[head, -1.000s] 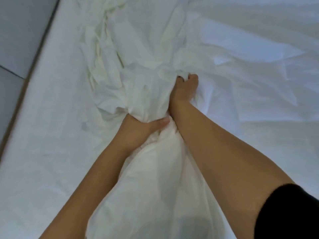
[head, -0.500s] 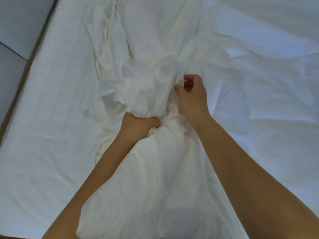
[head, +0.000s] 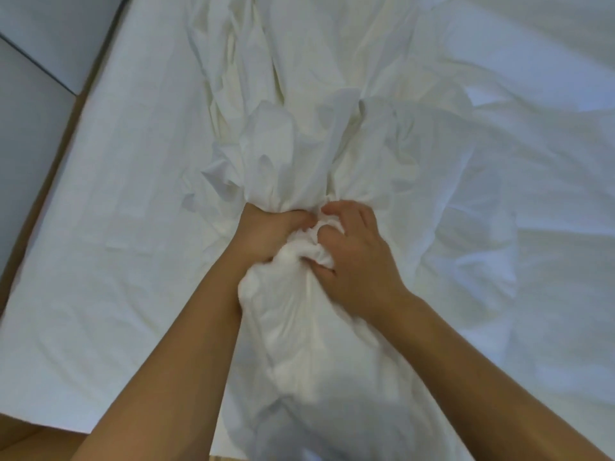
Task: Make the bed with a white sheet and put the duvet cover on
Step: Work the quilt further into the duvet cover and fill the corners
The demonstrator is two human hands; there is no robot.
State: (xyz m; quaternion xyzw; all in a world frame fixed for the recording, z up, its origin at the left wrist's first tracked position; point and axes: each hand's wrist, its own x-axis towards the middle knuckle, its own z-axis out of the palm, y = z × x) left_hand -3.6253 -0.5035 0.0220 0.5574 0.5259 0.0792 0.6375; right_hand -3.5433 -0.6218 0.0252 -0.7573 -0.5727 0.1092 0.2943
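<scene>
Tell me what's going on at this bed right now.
A person leans over the bed with both hands clamped on a bunched white cloth, probably the duvet cover, though that can't be told for sure. The left hand and right hand grip it side by side at one gathered neck, fingers dug into the folds. Beyond the hands the cloth fans out crumpled across the bed. A white sheet lies fairly flat on the mattress underneath. The cover is not yet spread out.
</scene>
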